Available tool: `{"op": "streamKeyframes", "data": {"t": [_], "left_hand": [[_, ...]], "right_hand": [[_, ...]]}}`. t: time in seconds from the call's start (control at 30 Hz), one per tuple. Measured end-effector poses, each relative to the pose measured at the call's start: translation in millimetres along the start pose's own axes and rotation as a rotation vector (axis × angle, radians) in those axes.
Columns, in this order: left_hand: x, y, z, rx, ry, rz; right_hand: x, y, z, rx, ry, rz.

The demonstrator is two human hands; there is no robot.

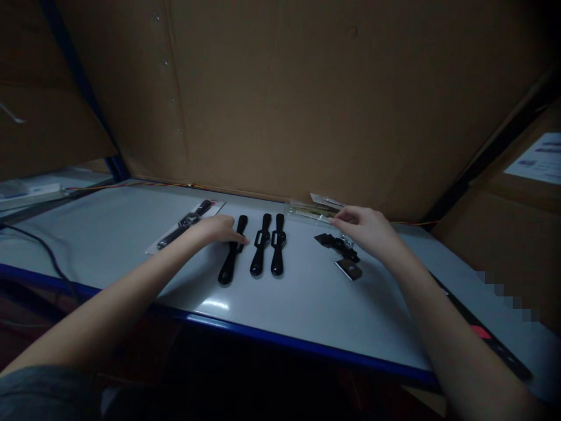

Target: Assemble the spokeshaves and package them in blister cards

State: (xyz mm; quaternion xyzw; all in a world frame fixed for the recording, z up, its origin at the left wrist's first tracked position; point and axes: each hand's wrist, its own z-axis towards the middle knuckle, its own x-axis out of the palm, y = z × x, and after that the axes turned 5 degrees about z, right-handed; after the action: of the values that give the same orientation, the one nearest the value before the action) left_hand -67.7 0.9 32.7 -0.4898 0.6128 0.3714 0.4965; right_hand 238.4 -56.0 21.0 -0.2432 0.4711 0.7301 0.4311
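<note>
As the left grip (217,229) lies open over a watch strap (229,263), the right (363,229) pinches a packet (309,211).

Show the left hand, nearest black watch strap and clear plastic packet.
left hand (217,230): head view, back of hand
black watch strap (228,266): head view, lower half
clear plastic packet (307,211): head view, visible middle

one left hand (214,229), one right hand (362,225); three black watch straps (260,244); one boxed-card watch (186,221); one clear plastic packet (309,211); one black plastic part (337,245); one small dark square plate (348,269)
</note>
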Motion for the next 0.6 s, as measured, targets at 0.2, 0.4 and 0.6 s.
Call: {"op": "streamKeyframes", "data": {"t": [0.2, 0.4, 0.6], "left_hand": [[8.3, 8.2, 6.1, -0.013, 0.083, -0.331], [-2.1, 17.6, 5.6, 0.027, 0.049, -0.697], [-19.4, -7.7, -2.9, 0.252, 0.009, -0.825]], "right_hand": [[7.7, 9.6, -3.9, -0.021, 0.029, 0.011], [6.3, 6.6, -2.1, -0.001, 0.042, 0.019], [11.6, 9.8, -2.7, -0.158, 0.013, 0.23]]}}
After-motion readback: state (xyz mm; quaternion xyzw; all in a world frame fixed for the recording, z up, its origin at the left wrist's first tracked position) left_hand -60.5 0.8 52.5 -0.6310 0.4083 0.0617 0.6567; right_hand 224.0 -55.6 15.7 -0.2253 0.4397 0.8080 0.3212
